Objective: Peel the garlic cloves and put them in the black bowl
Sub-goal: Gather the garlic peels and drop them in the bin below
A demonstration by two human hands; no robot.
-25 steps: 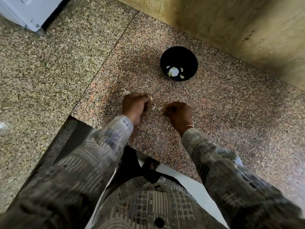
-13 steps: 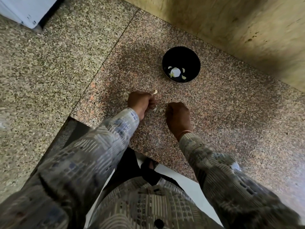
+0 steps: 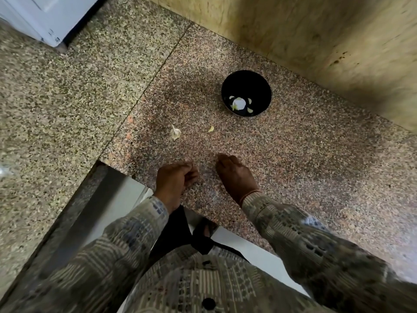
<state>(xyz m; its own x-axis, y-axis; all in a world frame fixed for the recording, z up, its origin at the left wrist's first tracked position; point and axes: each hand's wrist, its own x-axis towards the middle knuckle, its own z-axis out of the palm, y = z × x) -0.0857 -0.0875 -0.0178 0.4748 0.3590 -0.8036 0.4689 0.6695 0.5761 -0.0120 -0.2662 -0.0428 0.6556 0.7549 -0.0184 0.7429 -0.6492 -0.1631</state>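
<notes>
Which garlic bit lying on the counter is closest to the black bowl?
The small yellowish bit. It lies nearer the black bowl than the bigger whitish piece with the pointy tip, which sits farther left.

Both hands are smeared with blur: the left hand (image 3: 174, 179) has its fingers curled under, so can't tell if anything's in it, and the right hand (image 3: 235, 175) hides its fingertips too. The pale bits (image 3: 239, 103) in the black bowl (image 3: 246, 83) are too small to call clove or skin.
</notes>
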